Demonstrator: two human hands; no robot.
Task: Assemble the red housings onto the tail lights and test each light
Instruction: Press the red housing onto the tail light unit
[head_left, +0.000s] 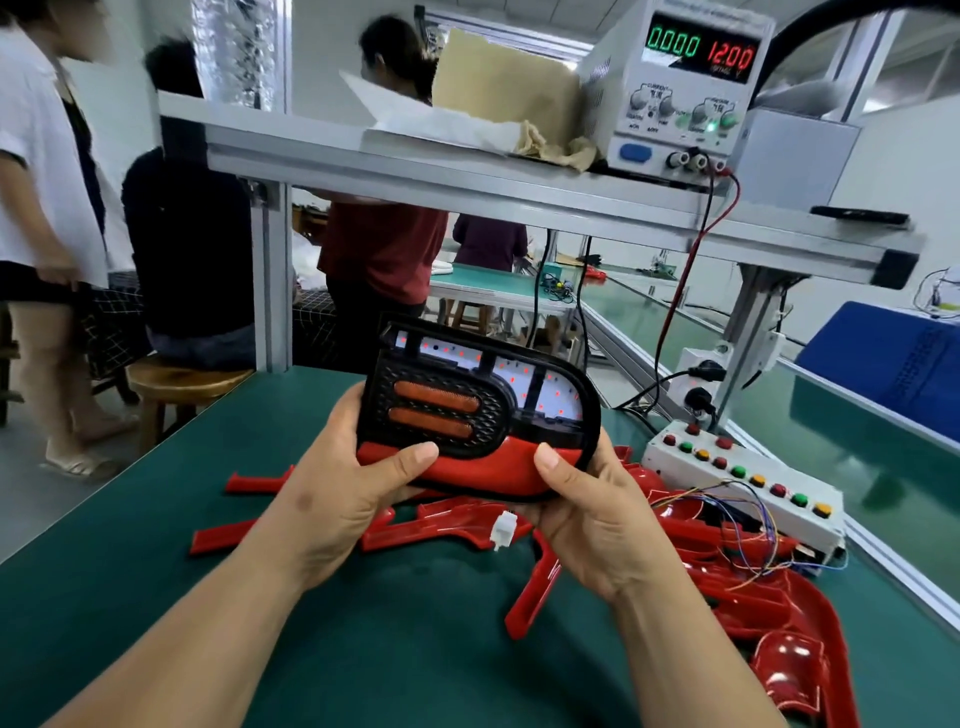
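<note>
1 tail light (441, 415), 2 hands (337, 499) (592, 519), 1 power supply (691, 88) (red housings (769, 608): uncountable heap).

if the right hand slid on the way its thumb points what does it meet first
Most likely the left hand: the right hand has its thumb aimed leftward across the red housing at the left thumb, though depth is unclear.

Single head-worn wide view, looking forward and down, close over the green workbench (156, 519)

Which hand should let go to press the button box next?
Right, probably. The right hand is nearer the button box; the left hand grips the tail light on the far side.
</note>
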